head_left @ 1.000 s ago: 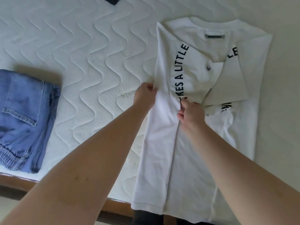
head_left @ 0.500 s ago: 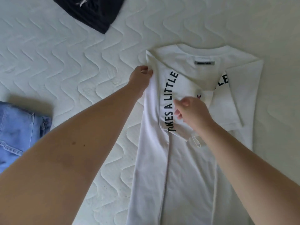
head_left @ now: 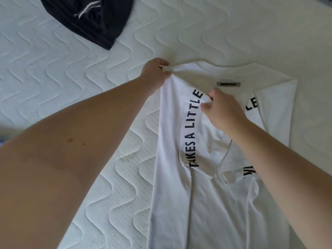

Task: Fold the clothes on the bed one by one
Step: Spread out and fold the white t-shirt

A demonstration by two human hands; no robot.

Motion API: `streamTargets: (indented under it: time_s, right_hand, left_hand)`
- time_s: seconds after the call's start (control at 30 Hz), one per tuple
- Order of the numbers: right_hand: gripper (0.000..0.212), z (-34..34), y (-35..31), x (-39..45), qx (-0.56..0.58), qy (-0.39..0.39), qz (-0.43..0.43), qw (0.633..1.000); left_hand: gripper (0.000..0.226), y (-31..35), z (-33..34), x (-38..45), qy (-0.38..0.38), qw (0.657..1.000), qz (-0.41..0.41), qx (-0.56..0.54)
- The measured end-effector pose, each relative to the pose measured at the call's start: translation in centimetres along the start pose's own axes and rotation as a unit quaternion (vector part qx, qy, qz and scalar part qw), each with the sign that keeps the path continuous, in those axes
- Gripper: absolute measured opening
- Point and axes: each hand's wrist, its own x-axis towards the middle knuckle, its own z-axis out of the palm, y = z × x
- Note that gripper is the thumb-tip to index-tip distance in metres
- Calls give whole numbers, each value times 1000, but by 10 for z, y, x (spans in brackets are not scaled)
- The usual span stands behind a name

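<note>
A white T-shirt (head_left: 212, 203) with black lettering lies on the quilted white mattress (head_left: 62, 78), both long sides folded inward. My left hand (head_left: 154, 72) pinches the shirt's top left corner at the shoulder. My right hand (head_left: 222, 108) pinches the inner edge of the folded left panel just below the collar label (head_left: 228, 84). The right sleeve lies folded across the chest, partly hidden under my right forearm.
A dark navy garment (head_left: 89, 17) with a light drawstring lies crumpled at the top left of the mattress. A sliver of blue denim (head_left: 1, 141) shows at the left edge. Bare mattress surrounds the shirt above and to the left.
Both hands slid up the folded left panel from mid-shirt to the shoulder and collar. The view shifted up the bed, bringing the dark garment in and pushing the folded jeans out of sight.
</note>
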Motion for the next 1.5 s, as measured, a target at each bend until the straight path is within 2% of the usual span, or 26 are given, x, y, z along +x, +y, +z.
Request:
streamTargets:
  time_s: [0.13, 0.23, 0.33, 0.6, 0.8, 0.9, 1.0, 1.07, 1.2, 1.37, 1.43, 1.5]
  right_hand:
    - [20, 5, 11, -4, -31, 37, 1, 999]
    - [30, 18, 17, 1, -51, -7, 20, 998]
    - [38, 28, 22, 5, -27, -10, 24, 999]
    - [39, 30, 17, 7, -1, -23, 55, 998]
    - [40, 26, 18, 7, -6, -46, 37, 998]
    - [43, 24, 19, 10, -8, -70, 35, 997]
    - [40, 17, 21, 12, 1, -90, 44, 995]
    - [36, 11, 24, 11, 12, -75, 38, 996]
    - [42, 3, 28, 5, -31, -2, 29, 999]
    - [32, 6, 34, 4, -31, -50, 25, 998]
    - [46, 4, 37, -1, -93, -32, -3, 995]
    - [59, -3, 39, -6, -162, -40, -9, 986]
  left_hand:
    - [30, -5, -1, 7, -11, 1000, 10, 20]
    - [27, -6, 3, 8, -23, 1000, 5, 17]
    - [30, -7, 7, 11, -25, 1000, -10, 9]
    - [25, -15, 7, 11, 27, 1000, -13, 10]
    - [26, -7, 7, 15, -15, 998, -41, -41]
    - [14, 3, 10, 18, -23, 997, -72, -18]
    - [11, 11, 10, 19, -24, 995, -93, -7]
    - [12, 12, 10, 19, -22, 994, -102, -15]
    - [11, 9, 7, 24, -17, 992, -121, -38]
    - [14, 6, 14, 27, -3, 993, -116, -26]
    - [16, 5, 15, 24, -12, 996, -91, -20]
    - [32, 6, 10, 19, -40, 995, -83, -44]
